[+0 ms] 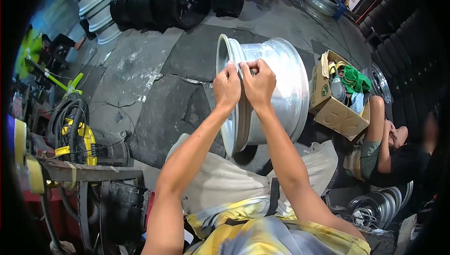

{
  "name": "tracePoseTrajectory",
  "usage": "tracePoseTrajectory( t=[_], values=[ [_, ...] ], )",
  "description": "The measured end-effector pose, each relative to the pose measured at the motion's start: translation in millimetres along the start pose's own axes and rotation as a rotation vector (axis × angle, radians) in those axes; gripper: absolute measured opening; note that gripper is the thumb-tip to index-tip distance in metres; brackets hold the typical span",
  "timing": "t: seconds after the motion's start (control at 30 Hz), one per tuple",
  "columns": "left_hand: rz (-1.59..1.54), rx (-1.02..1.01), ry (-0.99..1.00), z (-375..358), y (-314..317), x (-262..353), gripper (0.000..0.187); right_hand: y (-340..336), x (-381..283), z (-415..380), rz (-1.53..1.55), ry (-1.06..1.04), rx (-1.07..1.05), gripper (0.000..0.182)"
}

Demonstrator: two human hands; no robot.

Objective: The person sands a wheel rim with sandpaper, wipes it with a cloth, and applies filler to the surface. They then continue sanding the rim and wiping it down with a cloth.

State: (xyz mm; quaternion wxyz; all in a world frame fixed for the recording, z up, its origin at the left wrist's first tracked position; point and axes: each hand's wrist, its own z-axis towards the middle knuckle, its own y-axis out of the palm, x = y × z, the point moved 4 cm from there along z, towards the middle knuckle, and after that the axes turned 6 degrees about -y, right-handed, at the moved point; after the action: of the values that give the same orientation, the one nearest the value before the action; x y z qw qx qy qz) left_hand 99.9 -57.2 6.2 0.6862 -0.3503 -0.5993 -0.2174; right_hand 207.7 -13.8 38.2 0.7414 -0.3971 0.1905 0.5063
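Observation:
A bare silver wheel rim (281, 91) stands on its tread in front of me, its flange facing left. A darker band runs round the groove behind that flange. My left hand (228, 86) is closed at the top of the flange, fingertips pinched together. Close beside it, my right hand (258, 82) is also closed, thumb and fingers pressed against the groove. Whatever lies between the fingertips of either hand is too small or hidden to make out.
Black rims (187, 0) and stacked silver rims (96, 7) stand at the back. To the right are a cardboard box (335, 100) of tools and cloth, and a seated person (393, 152). A hose (70, 114) and a metal stand (93, 174) are at left.

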Motion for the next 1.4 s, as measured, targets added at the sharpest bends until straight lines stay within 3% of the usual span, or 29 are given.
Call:
tracePoseTrajectory(
  t=[0.1,0.17,0.3,0.53,0.63,0.87,0.93,0.97,1.0,1.07,1.1,1.13,1.2,1.23,1.27,1.37,1.4],
  values=[
    [-0.034,-0.003,-0.001,1.8,1.8,-3.1,0.063,-29.7,0.7,-40.2,-0.017,-0.062,-0.038,0.021],
    [-0.011,-0.005,-0.016,1.6,0.7,-4.4,0.062,-60.1,-0.3,-70.9,-0.027,-0.023,-0.149,0.019],
    [0.023,-0.033,-0.047,-2.1,-2.9,1.6,0.061,-104.3,31.1,-90.2,0.03,0.137,-0.077,0.013],
    [-0.011,-0.006,-0.055,-0.8,1.2,1.6,0.06,-101.5,43.3,-90.4,-0.094,0.046,-0.055,0.017],
    [-0.041,-0.002,-0.019,2.1,2.2,-0.2,0.06,-104.2,36.8,-88.7,-0.177,-0.028,-0.165,0.029],
    [0.047,-0.091,-0.024,12.3,-8.1,4.4,0.055,-110.8,24.6,-68.8,-0.184,-0.037,-0.22,0.023],
    [0.24,0.038,0.19,12.2,-21.7,19.2,0.044,-112.4,21.5,-48.1,-0.066,-0.059,-0.263,0.02],
    [0.284,0.13,0.314,5.5,-28.4,30.9,0.027,-112.2,21.8,-35.0,-0.028,-0.126,-0.254,0.018],
    [0.278,0.122,0.329,1.7,-31.0,38.1,0.027,-113.4,23.5,-24.5,-0.035,-0.129,-0.238,0.018],
    [0.269,0.109,0.737,-14.9,-31.3,64.0,0.016,-105.5,39.1,-10.3,0.309,0.264,-0.424,0.018],
    [0.232,-0.056,0.762,-27.4,-26.1,71.4,0.021,-102.1,44.6,-6.1,0.412,0.319,-0.478,0.021],
    [0.232,-0.052,0.771,-37.5,-22.5,73.6,0.021,-103.6,45.3,-3.9,0.414,0.309,-0.473,0.021],
    [0.085,-0.372,0.64,-53.6,-4.4,70.0,0.024,-99.3,46.1,-7.0,0.45,0.309,-0.628,0.018],
    [0.077,-0.407,0.562,-55.3,0.6,64.0,0.023,-95.8,49.1,-13.9,0.587,0.336,-0.617,0.015],
    [0.088,-0.411,0.562,-55.1,1.3,62.8,0.023,-96.9,50.4,-17.5,0.597,0.34,-0.613,0.015],
    [0.078,-0.616,0.276,-53.3,12.2,52.3,0.014,-105.5,45.7,-26.1,0.545,0.356,-0.68,0.017],
    [0.085,-0.629,0.279,-54.6,15.8,52.6,0.014,-109.1,47.8,-26.0,0.549,0.362,-0.666,0.017]
  ],
)
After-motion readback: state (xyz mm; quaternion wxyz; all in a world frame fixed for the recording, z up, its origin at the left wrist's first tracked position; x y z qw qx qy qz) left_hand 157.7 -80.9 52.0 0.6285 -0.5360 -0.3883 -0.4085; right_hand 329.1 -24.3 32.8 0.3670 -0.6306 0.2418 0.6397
